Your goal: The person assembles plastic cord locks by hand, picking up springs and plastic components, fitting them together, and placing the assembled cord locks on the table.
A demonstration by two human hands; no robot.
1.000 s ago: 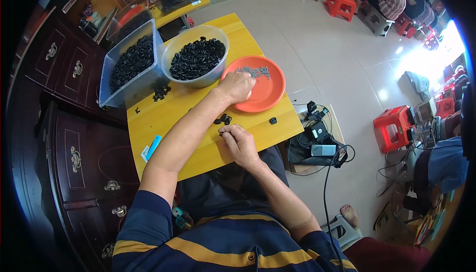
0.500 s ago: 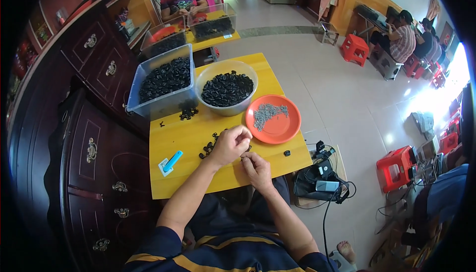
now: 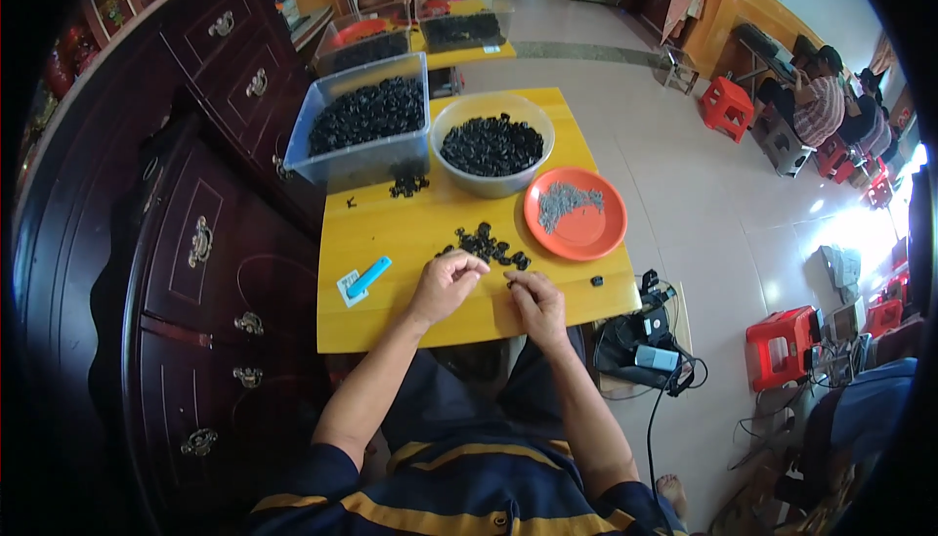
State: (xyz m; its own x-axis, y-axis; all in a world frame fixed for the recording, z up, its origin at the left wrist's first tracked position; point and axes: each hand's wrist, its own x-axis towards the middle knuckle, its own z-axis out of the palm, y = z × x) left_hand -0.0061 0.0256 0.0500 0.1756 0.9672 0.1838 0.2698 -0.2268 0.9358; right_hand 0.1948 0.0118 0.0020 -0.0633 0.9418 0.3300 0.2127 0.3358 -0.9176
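With the yellow table (image 3: 469, 326) taken as the dial and its far edge as 12 o'clock, the loose pile of black pieces (image 3: 482, 243) lay near the centre, just beyond both hands. The left hand (image 3: 445, 287) was positioned at 7 o'clock, fingers curled inward and fingertips directed toward the pile; whether it gripped anything could not be determined. The right hand (image 3: 539, 309) was positioned at 5 o'clock, apart from the left, with thumb and forefinger closed on a small dark piece (image 3: 509, 284). The round bowl (image 3: 493, 187), filled with black pieces, stood at 12 o'clock. The rectangular bin (image 3: 362, 174), likewise filled, stood at 11 o'clock, with a small black cluster (image 3: 408, 185) near its front wall. The orange plate (image 3: 586, 240) was located at 2 o'clock and carried small grey parts (image 3: 560, 208), gathered toward its far side. A single black piece (image 3: 598, 281) lay at 4 o'clock. A blue-handled tool (image 3: 369, 277) rested at 8 o'clock, over a white card (image 3: 348, 287).
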